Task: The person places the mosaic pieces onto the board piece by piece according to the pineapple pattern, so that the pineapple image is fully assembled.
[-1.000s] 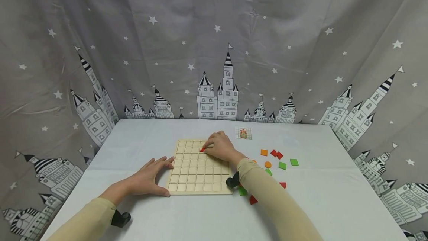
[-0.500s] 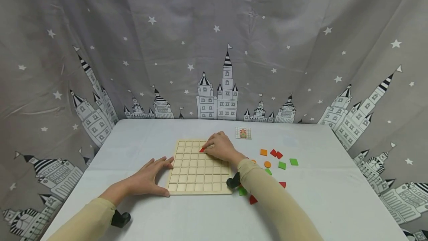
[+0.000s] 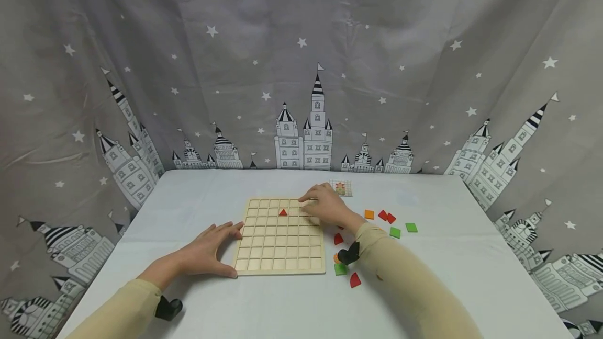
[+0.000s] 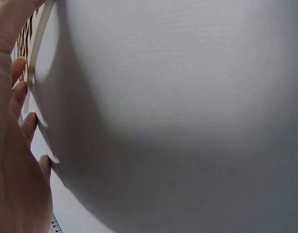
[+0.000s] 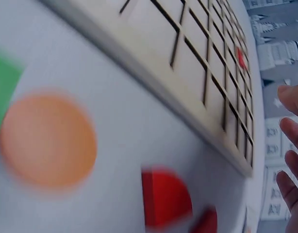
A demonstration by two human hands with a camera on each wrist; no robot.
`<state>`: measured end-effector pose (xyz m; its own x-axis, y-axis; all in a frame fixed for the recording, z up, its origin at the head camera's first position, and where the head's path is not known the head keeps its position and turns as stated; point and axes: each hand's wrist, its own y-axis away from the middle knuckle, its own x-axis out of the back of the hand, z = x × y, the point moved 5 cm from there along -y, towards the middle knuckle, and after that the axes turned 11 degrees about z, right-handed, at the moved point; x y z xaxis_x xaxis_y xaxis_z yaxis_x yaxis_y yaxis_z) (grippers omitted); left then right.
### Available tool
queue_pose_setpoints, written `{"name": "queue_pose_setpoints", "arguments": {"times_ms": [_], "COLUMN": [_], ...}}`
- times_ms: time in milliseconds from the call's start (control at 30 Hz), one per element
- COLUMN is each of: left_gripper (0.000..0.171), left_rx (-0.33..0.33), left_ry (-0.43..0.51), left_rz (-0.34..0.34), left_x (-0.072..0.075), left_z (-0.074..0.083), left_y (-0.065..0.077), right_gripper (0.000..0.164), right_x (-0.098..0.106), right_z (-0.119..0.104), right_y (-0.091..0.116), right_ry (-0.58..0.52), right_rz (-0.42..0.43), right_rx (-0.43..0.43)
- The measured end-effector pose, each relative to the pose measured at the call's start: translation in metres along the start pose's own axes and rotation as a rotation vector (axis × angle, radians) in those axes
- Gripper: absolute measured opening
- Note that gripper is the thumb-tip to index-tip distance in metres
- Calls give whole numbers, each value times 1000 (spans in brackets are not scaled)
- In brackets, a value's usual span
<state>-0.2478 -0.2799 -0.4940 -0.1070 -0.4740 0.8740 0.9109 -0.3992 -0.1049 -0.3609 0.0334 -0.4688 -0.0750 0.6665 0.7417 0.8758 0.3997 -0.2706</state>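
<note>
A wooden grid board (image 3: 280, 271) lies on the white table in the head view. One red triangle piece (image 3: 283, 212) sits in a cell of its second row from the back. My left hand (image 3: 200, 251) is spread along the board's left edge, with thumb and fingertips at the frame. Over the back right corner of the board is my right hand (image 3: 327, 205), its fingers loosely bent and nothing between them. The right wrist view shows its fingers (image 5: 292, 133) apart, with the board (image 5: 154, 77) beyond a red quarter-round piece (image 5: 163, 198).
To the right of the board lie loose red pieces (image 3: 355, 280), green squares (image 3: 411, 227) and an orange square (image 3: 369, 214). A pattern card (image 3: 343, 188) lies behind the right hand. A grey castle-print curtain (image 3: 301, 67) hangs behind the table.
My right hand has let go of the red triangle, which stays on the board, and has moved right. My left hand keeps its place at the board's edge.
</note>
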Motion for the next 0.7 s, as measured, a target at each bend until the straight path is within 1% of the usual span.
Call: {"name": "queue_pose_setpoints", "arguments": {"times_ms": [133, 333, 567, 700], "left_gripper": [85, 85, 87, 87], "left_rx": [-7, -7, -24, -32], "left_ry": [0, -35, -14, -7], "left_rz": [-6, -4, 6, 14], "left_x": [3, 3, 0, -1], "left_z": [2, 1, -2, -2], "left_y": [0, 0, 0, 0], "right_gripper": [28, 33, 36, 37], "right_x": [25, 59, 91, 106], "right_z": [14, 40, 70, 85], "right_y": [12, 34, 64, 80], "right_ry": [1, 26, 40, 47], "right_rz": [19, 52, 79, 91], "right_rx": [-56, -100, -201, -244]}}
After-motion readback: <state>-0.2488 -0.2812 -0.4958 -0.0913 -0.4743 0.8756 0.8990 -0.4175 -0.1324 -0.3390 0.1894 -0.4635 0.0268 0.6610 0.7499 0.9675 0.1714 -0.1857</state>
